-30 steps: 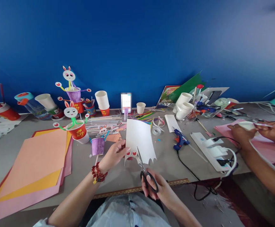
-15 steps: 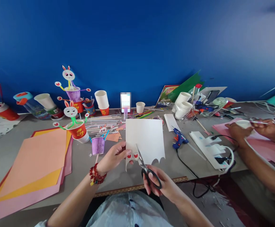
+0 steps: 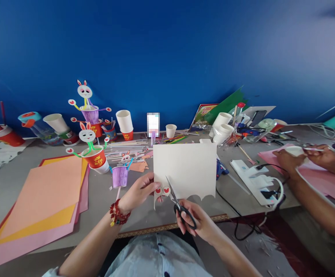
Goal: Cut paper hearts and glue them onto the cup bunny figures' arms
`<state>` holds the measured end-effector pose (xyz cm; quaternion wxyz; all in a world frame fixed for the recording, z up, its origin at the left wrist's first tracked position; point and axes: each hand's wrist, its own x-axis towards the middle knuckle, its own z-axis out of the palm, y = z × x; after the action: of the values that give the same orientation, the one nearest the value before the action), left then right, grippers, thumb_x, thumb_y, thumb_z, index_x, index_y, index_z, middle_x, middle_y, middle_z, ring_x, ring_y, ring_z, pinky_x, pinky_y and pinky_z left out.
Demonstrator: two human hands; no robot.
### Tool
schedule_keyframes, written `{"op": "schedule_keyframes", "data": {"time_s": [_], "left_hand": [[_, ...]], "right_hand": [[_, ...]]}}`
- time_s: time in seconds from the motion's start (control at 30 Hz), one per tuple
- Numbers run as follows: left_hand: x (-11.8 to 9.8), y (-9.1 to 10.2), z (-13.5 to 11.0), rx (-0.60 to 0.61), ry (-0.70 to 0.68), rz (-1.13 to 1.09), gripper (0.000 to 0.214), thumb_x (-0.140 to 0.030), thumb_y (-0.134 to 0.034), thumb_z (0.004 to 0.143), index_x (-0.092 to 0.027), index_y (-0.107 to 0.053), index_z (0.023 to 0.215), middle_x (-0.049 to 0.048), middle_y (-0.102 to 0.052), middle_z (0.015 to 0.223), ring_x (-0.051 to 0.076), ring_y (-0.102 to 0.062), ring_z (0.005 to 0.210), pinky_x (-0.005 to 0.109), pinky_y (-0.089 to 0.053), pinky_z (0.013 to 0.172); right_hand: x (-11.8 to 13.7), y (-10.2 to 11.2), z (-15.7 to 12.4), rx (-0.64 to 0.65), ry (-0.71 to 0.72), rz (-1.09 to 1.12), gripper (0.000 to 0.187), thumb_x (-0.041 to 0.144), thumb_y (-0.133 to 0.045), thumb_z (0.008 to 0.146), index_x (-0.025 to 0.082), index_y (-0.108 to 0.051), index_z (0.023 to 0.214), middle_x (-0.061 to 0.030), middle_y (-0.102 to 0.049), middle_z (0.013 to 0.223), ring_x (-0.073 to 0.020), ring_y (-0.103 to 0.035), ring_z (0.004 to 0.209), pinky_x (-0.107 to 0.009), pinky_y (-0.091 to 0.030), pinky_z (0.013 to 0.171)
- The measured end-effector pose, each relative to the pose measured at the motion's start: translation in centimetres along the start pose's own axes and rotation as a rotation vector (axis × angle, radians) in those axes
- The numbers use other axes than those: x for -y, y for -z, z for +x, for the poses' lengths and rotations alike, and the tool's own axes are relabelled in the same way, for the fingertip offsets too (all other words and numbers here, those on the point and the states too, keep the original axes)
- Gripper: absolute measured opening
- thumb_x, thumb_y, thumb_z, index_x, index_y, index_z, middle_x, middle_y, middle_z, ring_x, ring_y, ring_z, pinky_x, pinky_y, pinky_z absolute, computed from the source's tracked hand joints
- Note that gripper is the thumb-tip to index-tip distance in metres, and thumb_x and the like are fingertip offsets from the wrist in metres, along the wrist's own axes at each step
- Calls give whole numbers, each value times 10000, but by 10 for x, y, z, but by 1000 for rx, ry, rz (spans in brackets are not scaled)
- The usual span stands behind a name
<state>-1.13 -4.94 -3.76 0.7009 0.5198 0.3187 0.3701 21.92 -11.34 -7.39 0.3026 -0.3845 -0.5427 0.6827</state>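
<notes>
My left hand point(image 3: 140, 191), with a red bead bracelet at the wrist, pinches the lower left corner of a white paper sheet point(image 3: 184, 169) held up over the grey table point(image 3: 127, 215). Two small round pieces with red hearts point(image 3: 162, 190) sit at that corner. My right hand point(image 3: 197, 223) grips black-handled scissors point(image 3: 179, 206); the blades point up into the sheet's bottom edge beside the heart pieces. The sheet's lower edge is cut in scallops.
Peach, yellow and pink paper sheets point(image 3: 43, 200) lie at left. Paper-cup bunny figures point(image 3: 94, 154) and a purple cup point(image 3: 119, 176) stand behind my left hand. A blue glue gun point(image 3: 220, 167) and a white power strip point(image 3: 250, 179) lie right. Another person's hands point(image 3: 305, 156) work on pink paper.
The white sheet has turned to face me, so it now looks wider. The scissors and both hands stay at its lower left corner.
</notes>
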Motion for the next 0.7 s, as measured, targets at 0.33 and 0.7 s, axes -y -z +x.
{"op": "schedule_keyframes", "data": {"time_s": [0.33, 0.7], "left_hand": [[-2, -2, -1, 15, 1, -2, 223, -372, -610, 920, -150, -597, 922, 38, -701, 820, 119, -620, 587, 263, -515, 614], [-3, -4, 1, -26, 0, 28, 256, -420, -614, 910, -166, -606, 941, 10, -675, 778, 114, -611, 558, 236, -493, 542]], "right_hand": [[-1, -1, -1, 57, -21, 116, 538, 703, -556, 874, 168, -506, 858, 40, -556, 519, -29, -272, 342, -170, -182, 333], [-5, 3, 0, 20, -29, -9, 555, 735, -556, 850, 187, -471, 853, 50, -519, 519, -49, -299, 375, -199, -179, 356]]}}
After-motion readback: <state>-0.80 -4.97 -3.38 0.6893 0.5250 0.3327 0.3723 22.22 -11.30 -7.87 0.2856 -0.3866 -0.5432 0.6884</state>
